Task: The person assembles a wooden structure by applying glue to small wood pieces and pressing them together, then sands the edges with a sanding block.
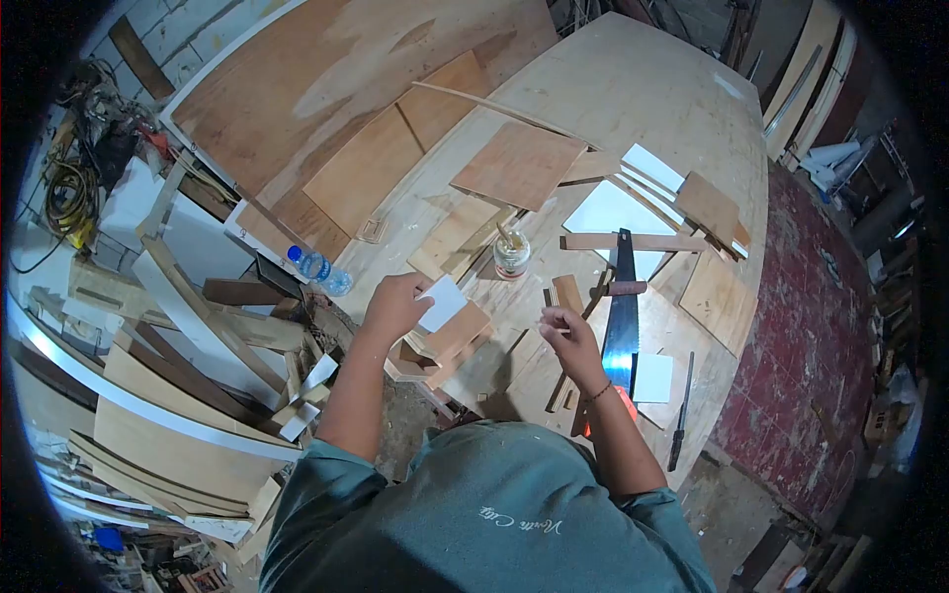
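Observation:
My left hand (393, 310) is closed on the edge of a small white panel (442, 302). The panel stands against a small plywood box (457, 334) at the near edge of the workbench. To the right, my right hand (575, 348) is raised over the bench with its fingers curled together; whatever they hold, if anything, cannot be made out. Thin wood strips (567, 294) lie just beyond it. Beside that wrist lies a handsaw (621, 331) with a shiny blade. Between and beyond my hands stands a glass jar (511, 257) with a brush in it.
A plastic water bottle (326, 273) lies at the bench's left edge. A white square (653, 378) and a slim dark-handled tool (682, 420) are at the right. Plywood offcuts (520, 164) cover the far part of the workbench (652, 84). Stacked boards (168, 405) crowd the left.

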`<move>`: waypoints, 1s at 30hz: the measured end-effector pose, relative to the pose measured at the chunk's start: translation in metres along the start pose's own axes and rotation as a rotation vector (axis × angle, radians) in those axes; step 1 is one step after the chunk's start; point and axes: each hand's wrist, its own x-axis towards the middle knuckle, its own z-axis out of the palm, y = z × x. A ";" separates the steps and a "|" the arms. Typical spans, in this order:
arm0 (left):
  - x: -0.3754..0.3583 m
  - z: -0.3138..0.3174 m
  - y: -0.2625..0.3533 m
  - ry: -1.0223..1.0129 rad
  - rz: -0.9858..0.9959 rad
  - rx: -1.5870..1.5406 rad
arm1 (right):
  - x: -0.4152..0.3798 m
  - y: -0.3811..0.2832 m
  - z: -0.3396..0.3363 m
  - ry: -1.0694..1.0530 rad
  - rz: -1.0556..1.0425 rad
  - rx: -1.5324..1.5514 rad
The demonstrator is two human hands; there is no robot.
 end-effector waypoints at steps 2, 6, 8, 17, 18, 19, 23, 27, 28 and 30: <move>0.002 0.011 -0.012 -0.019 -0.009 0.033 | -0.013 0.018 -0.004 0.035 0.054 0.005; 0.001 0.019 -0.023 -0.049 -0.041 0.077 | -0.037 0.053 -0.006 0.078 0.165 0.076; 0.000 0.018 -0.022 -0.063 -0.046 0.091 | -0.047 0.058 -0.006 0.079 0.194 0.086; -0.003 0.016 -0.017 -0.076 -0.049 0.149 | -0.050 0.067 -0.001 0.076 0.191 0.085; -0.003 0.016 -0.015 -0.062 -0.032 0.157 | -0.048 0.068 0.000 0.068 0.177 0.084; -0.004 0.014 -0.013 -0.057 -0.028 0.156 | -0.046 0.063 0.001 0.070 0.170 0.082; -0.013 0.022 0.004 -0.012 -0.152 -0.575 | -0.039 0.031 0.011 -0.144 0.127 0.081; -0.037 0.055 0.033 -0.091 -0.156 -1.183 | -0.019 -0.026 0.029 -0.255 0.085 0.301; -0.044 0.058 0.038 -0.091 -0.155 -1.184 | -0.012 -0.033 0.030 -0.266 0.076 0.368; -0.055 0.056 0.048 -0.126 -0.284 -1.139 | 0.003 -0.042 0.028 -0.243 0.030 0.382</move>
